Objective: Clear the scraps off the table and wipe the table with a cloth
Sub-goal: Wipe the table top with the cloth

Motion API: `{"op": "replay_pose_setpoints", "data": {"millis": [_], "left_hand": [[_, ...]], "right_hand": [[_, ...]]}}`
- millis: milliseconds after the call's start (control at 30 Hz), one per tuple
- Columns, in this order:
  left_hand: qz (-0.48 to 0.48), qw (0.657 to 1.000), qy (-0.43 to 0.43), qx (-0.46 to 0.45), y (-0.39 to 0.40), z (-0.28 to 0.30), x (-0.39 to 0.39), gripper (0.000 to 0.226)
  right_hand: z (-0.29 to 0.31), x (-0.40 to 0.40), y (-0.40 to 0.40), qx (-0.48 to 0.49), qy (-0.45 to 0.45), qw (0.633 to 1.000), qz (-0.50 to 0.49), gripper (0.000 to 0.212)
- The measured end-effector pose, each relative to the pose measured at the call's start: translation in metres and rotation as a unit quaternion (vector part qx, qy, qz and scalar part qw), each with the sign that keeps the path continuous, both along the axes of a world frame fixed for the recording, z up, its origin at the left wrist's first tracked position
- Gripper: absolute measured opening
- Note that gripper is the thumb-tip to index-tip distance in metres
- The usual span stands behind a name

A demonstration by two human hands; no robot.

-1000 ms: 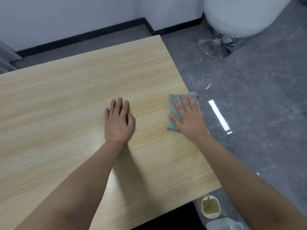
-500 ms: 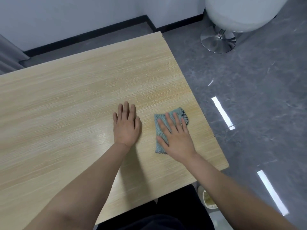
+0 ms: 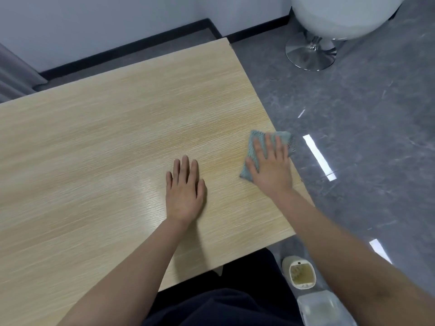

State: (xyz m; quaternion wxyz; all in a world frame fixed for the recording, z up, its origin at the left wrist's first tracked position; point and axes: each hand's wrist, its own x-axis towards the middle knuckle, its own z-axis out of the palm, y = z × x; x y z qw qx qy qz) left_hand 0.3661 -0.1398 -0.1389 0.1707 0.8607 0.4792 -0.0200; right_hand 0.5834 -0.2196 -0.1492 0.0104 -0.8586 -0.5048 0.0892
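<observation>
r hand (image 3: pixel 270 165) lies flat w/ straight fingers pressing the cloth (image 3: pixel 255 143) at the table (image 3: pixel 117 137) right edge, cloth corner hanging past it. l hand (image 3: pixel 184 191) flat, fingers straight, holding nothing, mid-table nr the front edge. no scraps visible. risk: another outward push could slide the cloth off onto the floor.

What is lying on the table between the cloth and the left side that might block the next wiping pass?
Only the left hand, resting flat on the table beside the cloth. The right hand presses the cloth at the table's right edge. No scraps are visible on the wood.
</observation>
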Motion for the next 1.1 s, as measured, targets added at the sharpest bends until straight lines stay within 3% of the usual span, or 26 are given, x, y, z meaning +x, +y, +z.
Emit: {"op": "replay_pose_setpoints", "data": {"millis": [233, 400, 533, 633, 867, 1100], "left_hand": [[-0.011, 1.0, -0.004, -0.002, -0.009, 0.0, -0.01, 0.067], [-0.018, 1.0, -0.013, -0.008, -0.005, 0.002, -0.013, 0.069], [-0.019, 1.0, -0.014, -0.014, -0.009, 0.004, -0.015, 0.071], [-0.014, 1.0, -0.013, -0.015, -0.017, 0.004, -0.02, 0.07], [0.007, 1.0, 0.003, -0.021, -0.043, 0.007, -0.03, 0.073], [0.035, 0.998, 0.014, -0.045, -0.068, 0.017, -0.03, 0.059]], "right_hand": [[0.0, -0.046, -0.046, 0.0, 0.017, 0.981, 0.192, 0.061], [0.003, 0.009, -0.041, -0.023, 0.008, 0.998, 0.05, 0.063], [0.004, 0.01, -0.038, -0.023, 0.033, 0.999, 0.01, 0.066], [0.002, -0.018, -0.052, -0.006, 0.013, 1.0, 0.024, 0.065], [-0.003, -0.048, -0.098, 0.002, 0.021, 0.984, 0.179, 0.06], [0.004, 0.02, -0.074, -0.041, 0.054, 0.996, 0.055, 0.067]]}}
